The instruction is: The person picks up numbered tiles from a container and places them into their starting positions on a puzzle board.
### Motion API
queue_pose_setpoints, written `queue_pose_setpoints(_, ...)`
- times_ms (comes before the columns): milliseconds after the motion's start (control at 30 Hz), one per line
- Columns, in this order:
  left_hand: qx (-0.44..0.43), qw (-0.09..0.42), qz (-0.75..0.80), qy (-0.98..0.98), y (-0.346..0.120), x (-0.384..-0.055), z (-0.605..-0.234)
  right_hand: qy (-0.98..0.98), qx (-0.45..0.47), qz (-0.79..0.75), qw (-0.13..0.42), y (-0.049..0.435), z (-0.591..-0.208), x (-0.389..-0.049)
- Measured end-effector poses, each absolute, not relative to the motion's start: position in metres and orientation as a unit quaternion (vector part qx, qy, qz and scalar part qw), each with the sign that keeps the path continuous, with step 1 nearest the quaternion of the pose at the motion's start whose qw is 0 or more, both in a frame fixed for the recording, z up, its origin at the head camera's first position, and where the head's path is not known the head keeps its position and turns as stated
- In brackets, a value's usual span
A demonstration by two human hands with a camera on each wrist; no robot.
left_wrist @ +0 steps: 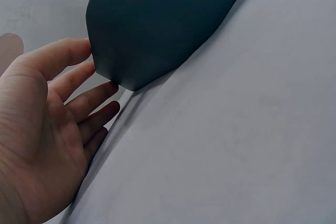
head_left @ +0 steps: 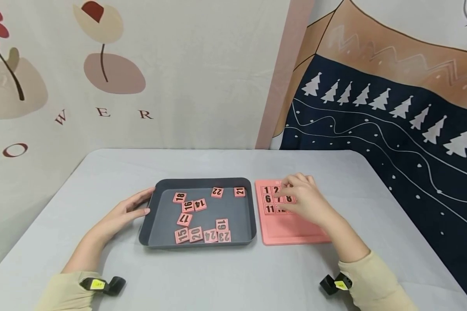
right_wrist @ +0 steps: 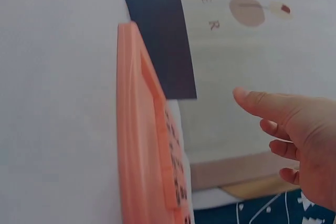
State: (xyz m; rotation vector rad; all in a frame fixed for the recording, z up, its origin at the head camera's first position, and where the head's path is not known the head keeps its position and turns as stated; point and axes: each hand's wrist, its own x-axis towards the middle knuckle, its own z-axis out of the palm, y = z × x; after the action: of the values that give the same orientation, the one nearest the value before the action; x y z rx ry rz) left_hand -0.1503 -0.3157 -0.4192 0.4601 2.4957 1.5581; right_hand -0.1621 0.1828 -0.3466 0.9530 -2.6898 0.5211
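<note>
Tiles (head_left: pixel 187 206), 11 by my count, lie loose in the gray tray (head_left: pixel 233 211) in my head view, numbered 14 to 24. The left hand (head_left: pixel 120 216) touches the tray's left rim with relaxed fingers. The right hand (head_left: pixel 305 201) is over the pink board (head_left: pixel 292 233), just beside the tray, and partly covers the set tiles (head_left: pixel 266 190); I can read 1, 2, 6, 7, 8 and 11. If those fingertips dip or drag, I judge they could knock set tiles out of line, and a rightward push from the left hand could slide the tray into the board. Several loose digits stand sideways or upside down to me, so a misread is possible. The tiles look square, flat and pink, with bold black digits inside thin dark borders.

My left wrist view shows fingertips against a dark corner of the tray, the palm free of any object.

My right wrist view shows the board nearly edge-on, with dark digits along it. The thumb stands apart from the bent fingers, and I see nothing grasped between them.
</note>
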Motion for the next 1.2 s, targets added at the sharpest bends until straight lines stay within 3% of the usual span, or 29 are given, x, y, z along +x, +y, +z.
queue_pose_setpoints(633, 0.154, 0.079, 0.514, 0.840, -0.316, -0.150, -0.420, -0.873, 0.453, 0.153, 0.097, 0.080, -0.348, -0.179)
queue_pose_setpoints(1200, 0.151, 0.078, 0.512, 0.842, -0.313, -0.149, -0.422, -0.876, 0.480, 0.045, 0.002, 0.022, -0.369, -0.217)
